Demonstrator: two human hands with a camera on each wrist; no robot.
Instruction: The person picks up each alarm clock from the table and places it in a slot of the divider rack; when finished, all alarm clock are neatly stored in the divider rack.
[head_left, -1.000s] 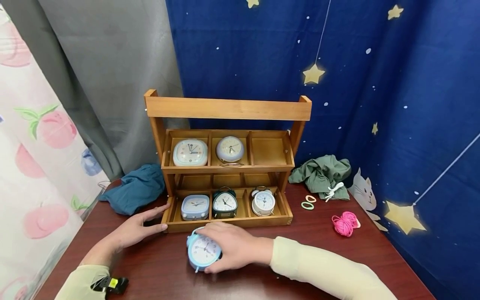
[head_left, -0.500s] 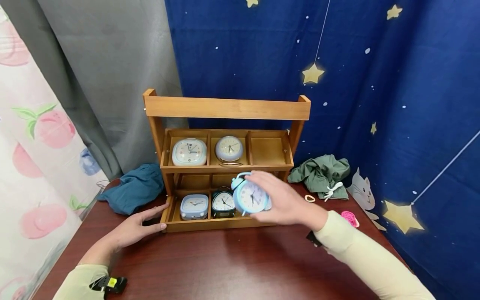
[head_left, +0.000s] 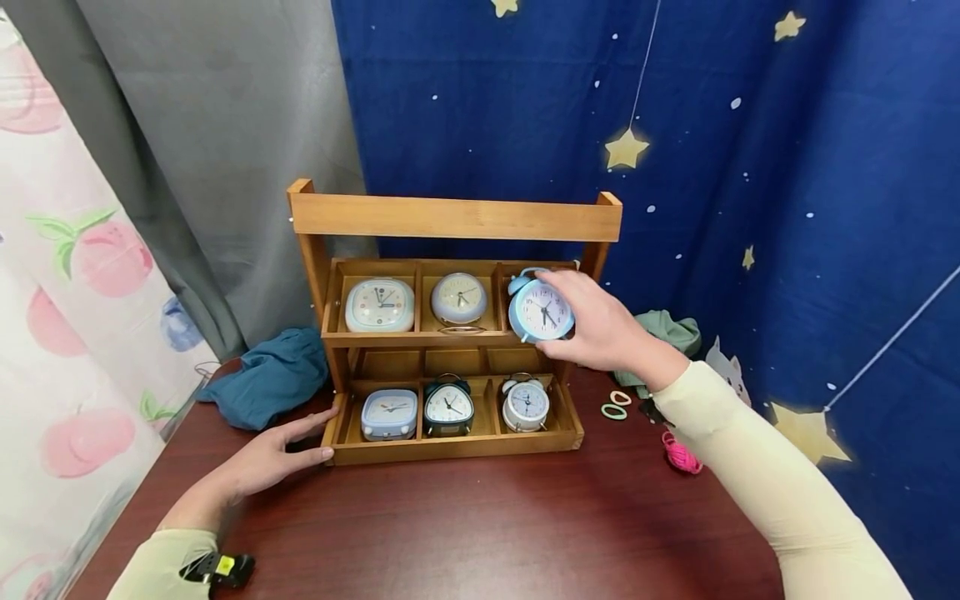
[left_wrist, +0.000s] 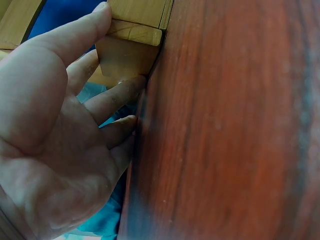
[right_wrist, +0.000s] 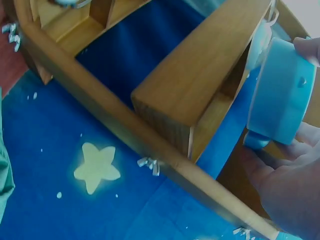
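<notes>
My right hand grips a light-blue twin-bell alarm clock by its side, thumb below and fingers above. The clock is held at the upper right compartment of a two-tier wooden shelf; whether it touches the wood I cannot tell. In the right wrist view the blue clock shows its side, with fingertips around it. My left hand touches the lower tier's left end with its thumb and fingers spread. In the left wrist view its palm shows, holding nothing.
The upper tier holds a squarish white clock and a round lavender clock. Below sit a blue clock, a dark green clock and a white clock. Cloths, hair ties and pink yarn lie beside the shelf.
My right hand has lifted the light-blue alarm clock from the table in front of the shelf, up and rightward past the lower tier to the upper right compartment. My left hand has stayed put.
</notes>
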